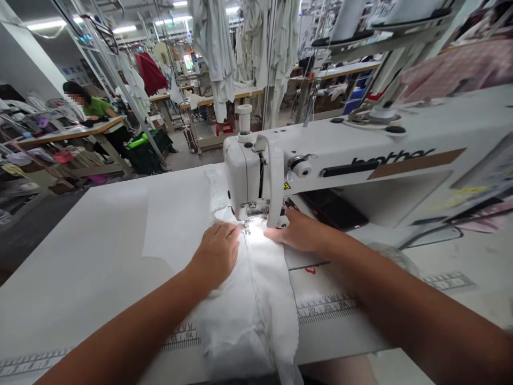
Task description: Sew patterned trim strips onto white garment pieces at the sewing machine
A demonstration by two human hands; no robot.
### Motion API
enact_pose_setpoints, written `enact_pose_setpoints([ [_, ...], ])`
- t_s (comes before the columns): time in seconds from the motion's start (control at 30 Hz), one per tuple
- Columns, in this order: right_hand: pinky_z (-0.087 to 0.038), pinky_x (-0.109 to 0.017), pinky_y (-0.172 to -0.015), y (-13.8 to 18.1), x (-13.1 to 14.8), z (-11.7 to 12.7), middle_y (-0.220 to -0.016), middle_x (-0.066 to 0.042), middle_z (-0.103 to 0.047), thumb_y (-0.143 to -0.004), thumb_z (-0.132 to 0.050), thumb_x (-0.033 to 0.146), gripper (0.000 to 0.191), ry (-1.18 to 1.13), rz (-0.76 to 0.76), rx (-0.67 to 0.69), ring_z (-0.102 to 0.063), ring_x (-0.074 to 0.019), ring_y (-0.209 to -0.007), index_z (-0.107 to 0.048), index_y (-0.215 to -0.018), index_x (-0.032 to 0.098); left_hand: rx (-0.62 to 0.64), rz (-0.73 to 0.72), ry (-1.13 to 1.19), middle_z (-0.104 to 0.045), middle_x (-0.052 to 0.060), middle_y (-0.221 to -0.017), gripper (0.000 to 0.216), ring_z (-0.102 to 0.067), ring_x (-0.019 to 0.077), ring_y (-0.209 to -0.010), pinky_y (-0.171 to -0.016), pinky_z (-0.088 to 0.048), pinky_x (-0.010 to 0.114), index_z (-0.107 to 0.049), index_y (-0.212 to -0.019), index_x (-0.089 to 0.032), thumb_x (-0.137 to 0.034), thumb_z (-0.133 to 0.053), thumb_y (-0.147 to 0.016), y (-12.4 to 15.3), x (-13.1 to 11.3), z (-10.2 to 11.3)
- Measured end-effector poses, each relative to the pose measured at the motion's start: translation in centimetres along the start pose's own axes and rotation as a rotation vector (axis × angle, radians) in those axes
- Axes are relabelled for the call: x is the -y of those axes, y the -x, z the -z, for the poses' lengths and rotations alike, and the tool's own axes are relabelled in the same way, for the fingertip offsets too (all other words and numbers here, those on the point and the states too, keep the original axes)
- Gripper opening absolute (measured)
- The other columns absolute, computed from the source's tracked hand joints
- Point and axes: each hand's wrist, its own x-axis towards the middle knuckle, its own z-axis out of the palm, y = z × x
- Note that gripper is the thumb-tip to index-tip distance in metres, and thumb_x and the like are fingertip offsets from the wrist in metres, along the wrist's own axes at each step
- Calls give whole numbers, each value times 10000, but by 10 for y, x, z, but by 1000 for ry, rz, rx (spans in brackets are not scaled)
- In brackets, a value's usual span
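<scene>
A strip of white cloth (274, 278) with a seam along it runs from the table's front edge to the lit needle area (247, 227) of a white sewing machine (246, 171). My left hand (218, 248) lies on the cloth just left of the presser foot, its fingers stretched forward and pressed down. To the right of the foot is my right hand (298, 230). Its thumb is stretched out over the cloth, apart from the fingers, which are partly hidden behind the machine's white curved guard (275, 182). The cloth's near end hangs over the table edge.
A dark phone (339, 208) lies under the machine arm. Printed ruler tape (326, 308) runs along the front of the white table (76, 262). Thread cones (347, 21) stand above. A co-worker in green (96, 107) sits at the far left; garments (216, 59) hang behind.
</scene>
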Motion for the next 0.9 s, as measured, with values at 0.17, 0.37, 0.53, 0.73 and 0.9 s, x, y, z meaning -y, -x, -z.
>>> enact_pose_setpoints([
  [0.17, -339, -268, -541, 33, 10, -14, -607, 24, -533, -827, -600, 248, 228, -108, 69, 66, -502, -142, -584, -495, -631, 195, 74, 96, 115, -634, 113, -1123, 309, -549, 267, -1074, -943, -448, 477, -609, -1181, -158, -149, -443, -921, 33, -23, 32],
  [0.37, -438, -268, -613, 84, 57, -41, -714, 13, -600, -961, -381, 323, 226, -403, 93, 52, -582, -154, -679, -511, -815, 211, 301, 876, 1271, -665, 104, -953, 421, -629, 186, -799, -718, -536, 344, -626, -1144, -156, -472, -417, -960, 58, -71, 67],
  [0.53, -446, -347, -955, 137, 60, -41, -1257, -54, -598, -923, -531, 337, 307, -921, 276, 408, -597, -178, -1089, -545, -1224, 278, 55, 1112, 1819, -688, 91, -917, 269, -655, 165, -833, -799, -528, 306, -658, -1050, -131, -302, -678, -843, 76, -80, 66],
  [0.73, -480, -416, -892, 190, -20, -96, -1108, -94, -675, -868, -578, 503, 337, -1102, -5, 682, -637, -247, -994, -692, -1005, 218, -41, 1244, 1675, -705, 87, -861, 230, -653, 133, -731, -674, -539, 236, -702, -943, -99, -237, -749, -765, 91, -75, 71],
  [0.9, -485, -429, -880, 203, -31, -189, -1124, -111, -661, -733, -699, 365, 572, -998, -174, 528, -628, -300, -1019, -585, -1271, 205, -110, 1246, 1672, -708, 92, -856, 246, -655, 138, -710, -652, -555, 253, -694, -969, -86, -213, -738, -762, 90, -79, 74],
])
